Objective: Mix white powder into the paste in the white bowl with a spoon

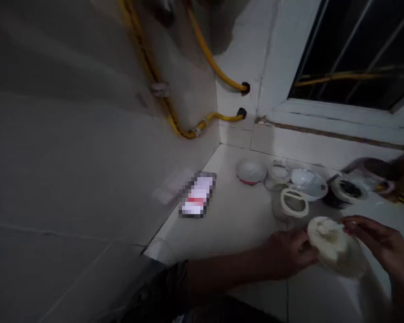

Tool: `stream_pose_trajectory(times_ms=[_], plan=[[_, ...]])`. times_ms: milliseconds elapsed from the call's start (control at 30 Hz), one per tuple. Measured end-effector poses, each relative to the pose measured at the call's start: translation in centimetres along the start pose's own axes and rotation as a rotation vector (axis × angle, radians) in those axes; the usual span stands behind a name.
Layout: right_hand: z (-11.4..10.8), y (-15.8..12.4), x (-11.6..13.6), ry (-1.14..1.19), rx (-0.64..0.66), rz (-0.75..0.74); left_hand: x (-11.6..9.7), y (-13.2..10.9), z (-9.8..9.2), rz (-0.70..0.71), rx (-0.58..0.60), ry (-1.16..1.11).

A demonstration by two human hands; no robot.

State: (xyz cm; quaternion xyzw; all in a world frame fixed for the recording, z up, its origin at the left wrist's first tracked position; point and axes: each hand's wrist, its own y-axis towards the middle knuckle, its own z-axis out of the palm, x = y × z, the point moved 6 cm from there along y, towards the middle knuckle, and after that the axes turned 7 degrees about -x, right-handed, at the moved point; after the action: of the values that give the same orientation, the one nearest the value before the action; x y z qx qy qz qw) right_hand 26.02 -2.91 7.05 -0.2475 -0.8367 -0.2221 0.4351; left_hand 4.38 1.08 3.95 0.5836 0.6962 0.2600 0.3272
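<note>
My left hand (289, 253) reaches in from the lower left and grips the side of a white tub-like container (336, 249) tilted on the white counter (235, 215). My right hand (380, 242) comes from the right, and its fingertips pinch at the container's top near a small white piece. The picture is dim and blurred, so what the fingertips hold is unclear.
Behind the hands stand several small jars and lids (292, 202), a white bowl-shaped thing (251, 170) and a dark-lidded jar (348, 188). A phone (198, 195) lies by the left wall. Yellow hoses (208, 58) run down the tiled wall. A window (353, 49) is at the upper right.
</note>
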Motion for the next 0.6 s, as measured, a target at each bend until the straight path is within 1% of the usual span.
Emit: stream_pose_trajectory(times_ms=[100,200,233,267,333,367,433,500,533,600], plan=[[-0.3,-0.4,0.9,0.064,-0.067,-0.032,0.1,0.0,-0.1,-0.004,-0.008,-0.038],[-0.3,-0.9,1.9,0.096,-0.058,-0.119,0.3,-0.1,-0.2,-0.033,-0.052,-0.080],[-0.2,-1.0,2.2,0.100,-0.056,-0.147,0.3,-0.1,-0.1,-0.024,-0.062,-0.090],[-0.3,-1.1,2.5,0.103,-0.072,-0.176,0.3,-0.1,0.0,-0.039,-0.048,-0.102],[0.0,-1.4,3.0,0.067,-0.057,-0.221,0.3,-0.1,0.2,-0.050,-0.053,-0.105],[0.2,-1.5,3.2,0.056,-0.035,-0.239,0.2,-0.1,0.3,-0.062,-0.037,-0.106],[0.4,-1.6,3.5,0.046,-0.040,-0.271,0.1,-0.1,0.4,-0.079,-0.030,-0.105],[0.8,-1.6,3.7,0.029,-0.018,-0.295,-0.1,-0.2,0.7,-0.082,0.008,-0.122],[1.2,-1.6,3.8,0.013,0.018,-0.303,-0.1,-0.3,0.6,-0.083,-0.002,-0.129],[1.8,-1.7,3.9,-0.022,0.108,-0.308,-0.2,-0.5,0.7,-0.099,0.018,-0.146]])
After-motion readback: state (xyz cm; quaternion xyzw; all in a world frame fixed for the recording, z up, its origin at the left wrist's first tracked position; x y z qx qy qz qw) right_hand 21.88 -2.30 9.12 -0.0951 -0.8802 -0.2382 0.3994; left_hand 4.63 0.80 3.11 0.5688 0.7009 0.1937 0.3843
